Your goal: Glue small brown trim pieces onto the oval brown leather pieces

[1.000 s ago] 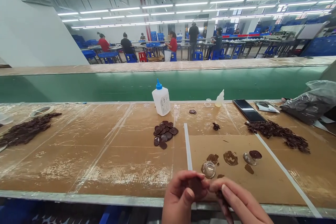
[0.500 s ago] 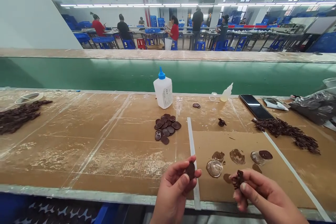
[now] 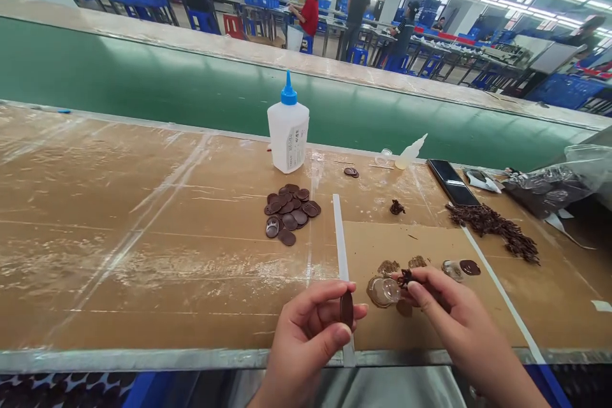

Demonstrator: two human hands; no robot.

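My left hand [image 3: 310, 331] pinches a dark brown oval disc [image 3: 347, 309] upright between thumb and fingers, left of the cardboard sheet [image 3: 382, 239]. My right hand [image 3: 444, 312] has its thumb and fingers closed on a small dark brown, twig-like piece [image 3: 406, 278]. This piece is over the sheet, close to a clear round plastic dish [image 3: 384, 291]; whether they touch I cannot tell. Further right on the sheet lies a brown oval piece [image 3: 470, 267] beside another clear dish [image 3: 452, 269]. A heap of similar brown discs [image 3: 291, 207] lies left of the white tape strip [image 3: 340, 229].
A white bottle with a blue nozzle [image 3: 288, 134] stands behind the heap. Along the back are a small dropper bottle [image 3: 410, 154], a phone [image 3: 453, 182] and a plastic bag [image 3: 549, 188]. Loose twig-like pieces [image 3: 497, 229] lie at right. Several people sit or stand beyond the green belt [image 3: 191, 89].
The view has tilted down and turned. My right hand has moved left and away from me with the twig-like piece, toward the clear dish. The disc in my left hand has turned more edge-on.
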